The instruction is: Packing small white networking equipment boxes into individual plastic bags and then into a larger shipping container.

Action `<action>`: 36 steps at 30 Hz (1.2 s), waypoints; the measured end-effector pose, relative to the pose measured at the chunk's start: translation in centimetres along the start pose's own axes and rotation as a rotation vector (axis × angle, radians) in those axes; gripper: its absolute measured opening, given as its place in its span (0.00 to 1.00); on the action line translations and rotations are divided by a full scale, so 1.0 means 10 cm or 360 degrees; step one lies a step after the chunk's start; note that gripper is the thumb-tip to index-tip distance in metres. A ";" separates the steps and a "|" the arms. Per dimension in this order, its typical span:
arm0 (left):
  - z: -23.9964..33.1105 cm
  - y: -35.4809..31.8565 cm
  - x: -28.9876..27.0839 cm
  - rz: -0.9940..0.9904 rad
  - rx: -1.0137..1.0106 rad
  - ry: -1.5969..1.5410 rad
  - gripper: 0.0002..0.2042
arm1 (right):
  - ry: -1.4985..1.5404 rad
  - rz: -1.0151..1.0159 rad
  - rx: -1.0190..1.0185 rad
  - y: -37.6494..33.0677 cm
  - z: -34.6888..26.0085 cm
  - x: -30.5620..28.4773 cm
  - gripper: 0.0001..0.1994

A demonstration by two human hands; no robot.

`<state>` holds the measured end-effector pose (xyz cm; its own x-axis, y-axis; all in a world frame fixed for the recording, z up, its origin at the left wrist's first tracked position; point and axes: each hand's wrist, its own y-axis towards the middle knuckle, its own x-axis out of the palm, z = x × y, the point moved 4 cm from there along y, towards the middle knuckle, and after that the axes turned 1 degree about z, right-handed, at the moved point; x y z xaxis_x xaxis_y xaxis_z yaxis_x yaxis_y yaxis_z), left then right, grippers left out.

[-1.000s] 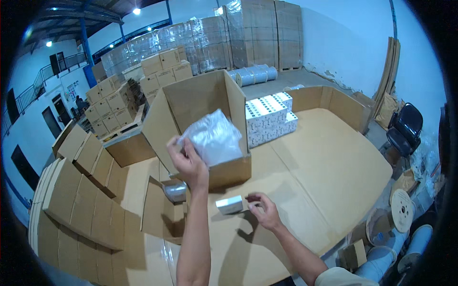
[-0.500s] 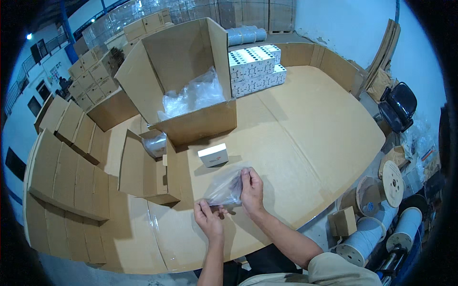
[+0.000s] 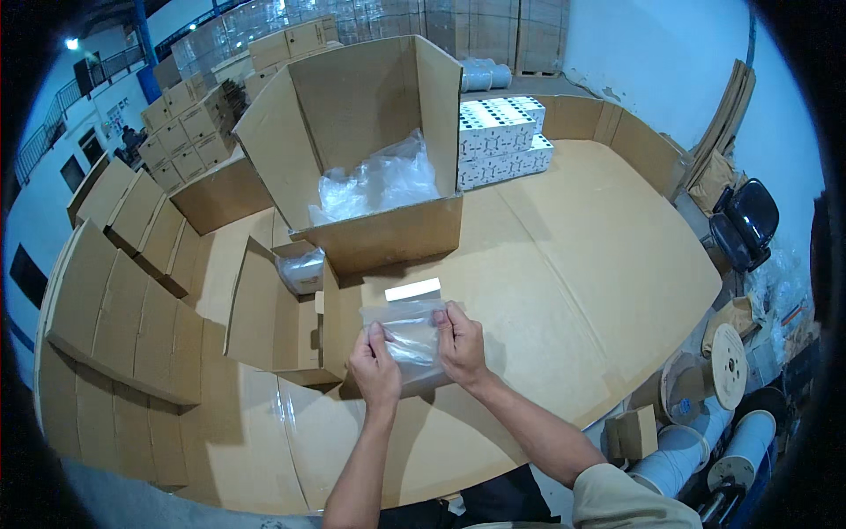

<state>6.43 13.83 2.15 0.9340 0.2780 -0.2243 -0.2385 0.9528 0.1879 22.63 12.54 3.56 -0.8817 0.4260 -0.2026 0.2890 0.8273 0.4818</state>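
Observation:
A clear plastic bag [image 3: 411, 337] is stretched between my two hands above the cardboard-covered table. My left hand [image 3: 377, 366] pinches its left edge, thumb on top. On the opposite edge, my right hand [image 3: 462, 346] grips the plastic the same way. Just beyond the bag stands a small white box [image 3: 412, 289], its lower part covered by the plastic. To the left of my left hand is an open cardboard carton [image 3: 304, 375] with a plastic-wrapped item [image 3: 302, 270] in its far end.
A large open carton [image 3: 388, 236] full of clear plastic bags [image 3: 377, 183] stands behind. Patterned white boxes [image 3: 498, 141] are stacked beside it. Brown cartons [image 3: 123, 322] line the left edge. Spools [image 3: 663, 458] and a black chair [image 3: 745, 225] are off the table's right side.
My hands have raised the bag slightly away from me and spread it flatter, so it now overlaps the small white box. The whole view has shifted a little.

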 end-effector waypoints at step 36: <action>-0.10 0.04 0.10 -0.0008 0.0031 -0.0481 0.12 | 0.0610 -0.0061 0.0760 -0.07 0.20 0.00 0.13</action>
<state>6.97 14.57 1.07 0.9727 0.2218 0.0690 -0.2314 0.9507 0.2066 23.11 12.69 1.50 -0.9406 0.3038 0.1517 0.3112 0.9499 0.0271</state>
